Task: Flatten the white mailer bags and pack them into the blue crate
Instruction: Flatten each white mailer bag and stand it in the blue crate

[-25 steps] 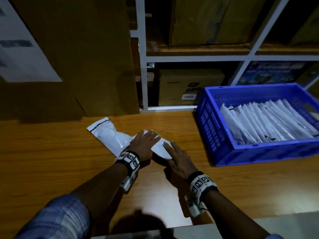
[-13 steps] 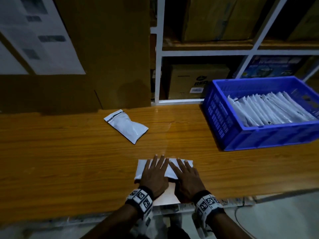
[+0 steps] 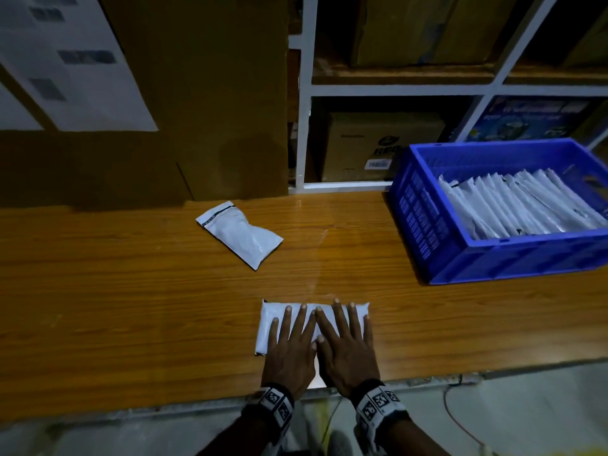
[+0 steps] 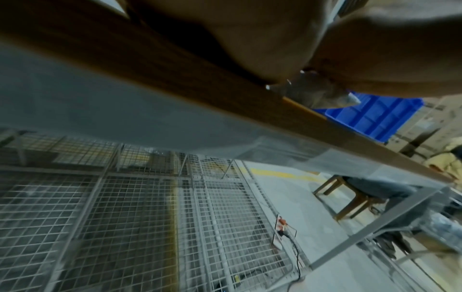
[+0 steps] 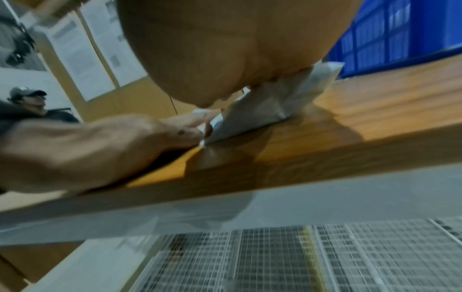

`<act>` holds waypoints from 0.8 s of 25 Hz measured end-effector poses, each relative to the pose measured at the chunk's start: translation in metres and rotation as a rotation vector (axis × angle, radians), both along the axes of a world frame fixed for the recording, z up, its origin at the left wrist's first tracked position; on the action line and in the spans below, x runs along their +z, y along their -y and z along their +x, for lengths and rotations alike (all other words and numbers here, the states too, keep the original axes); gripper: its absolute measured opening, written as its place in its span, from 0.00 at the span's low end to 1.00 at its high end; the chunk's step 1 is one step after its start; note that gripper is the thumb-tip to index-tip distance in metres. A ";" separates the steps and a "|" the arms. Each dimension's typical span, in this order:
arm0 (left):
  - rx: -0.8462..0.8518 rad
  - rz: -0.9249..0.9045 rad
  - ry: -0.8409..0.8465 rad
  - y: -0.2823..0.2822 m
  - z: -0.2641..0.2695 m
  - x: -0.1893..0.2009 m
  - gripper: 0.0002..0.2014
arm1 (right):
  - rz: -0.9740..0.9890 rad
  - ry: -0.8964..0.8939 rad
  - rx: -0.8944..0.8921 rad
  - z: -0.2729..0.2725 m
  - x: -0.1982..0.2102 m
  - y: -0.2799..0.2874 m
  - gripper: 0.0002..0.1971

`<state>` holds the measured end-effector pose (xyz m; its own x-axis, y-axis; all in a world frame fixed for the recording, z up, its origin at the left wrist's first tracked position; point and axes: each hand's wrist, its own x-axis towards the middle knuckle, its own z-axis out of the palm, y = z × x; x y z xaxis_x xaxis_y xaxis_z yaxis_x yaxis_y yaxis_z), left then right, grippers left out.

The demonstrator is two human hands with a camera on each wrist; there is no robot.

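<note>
A white mailer bag [image 3: 267, 327] lies flat near the front edge of the wooden table [image 3: 131, 307]. My left hand [image 3: 291, 340] and right hand [image 3: 345, 337] press down on it side by side with straight, spread fingers. In the right wrist view the same bag [image 5: 270, 106] shows under my right palm, with my left hand [image 5: 112, 142] beside it. A second, puffy white mailer bag [image 3: 240, 233] lies farther back on the table. The blue crate [image 3: 493, 261] stands at the right, with several flat white bags [image 3: 513, 205] stacked on edge inside.
Cardboard boxes [image 3: 381, 146] sit in a white shelf frame [image 3: 304, 126] behind the table. A brown board with paper sheets [image 3: 65, 60] stands at the back left. Below the table edge are wire mesh panels [image 4: 125, 217]; another person [image 5: 27, 98] is off to the left.
Both hands pulled one bag from the table's middle to its front edge and now lie flat on it with fingers spread. The other bag stayed behind.
</note>
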<state>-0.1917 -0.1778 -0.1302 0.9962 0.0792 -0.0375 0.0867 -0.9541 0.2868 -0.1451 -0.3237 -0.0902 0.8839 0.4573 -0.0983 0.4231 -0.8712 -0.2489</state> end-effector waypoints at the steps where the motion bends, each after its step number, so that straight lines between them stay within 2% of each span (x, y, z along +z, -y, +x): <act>1: 0.003 0.007 0.006 0.000 0.002 0.000 0.28 | 0.005 0.012 -0.003 0.003 -0.004 0.000 0.27; 9: -0.017 -0.020 0.111 0.000 0.006 -0.007 0.31 | 0.024 0.015 -0.005 0.012 -0.020 0.003 0.28; 20: 0.007 -0.001 0.033 0.000 0.013 -0.002 0.29 | 0.004 -0.024 0.021 0.022 -0.030 0.003 0.29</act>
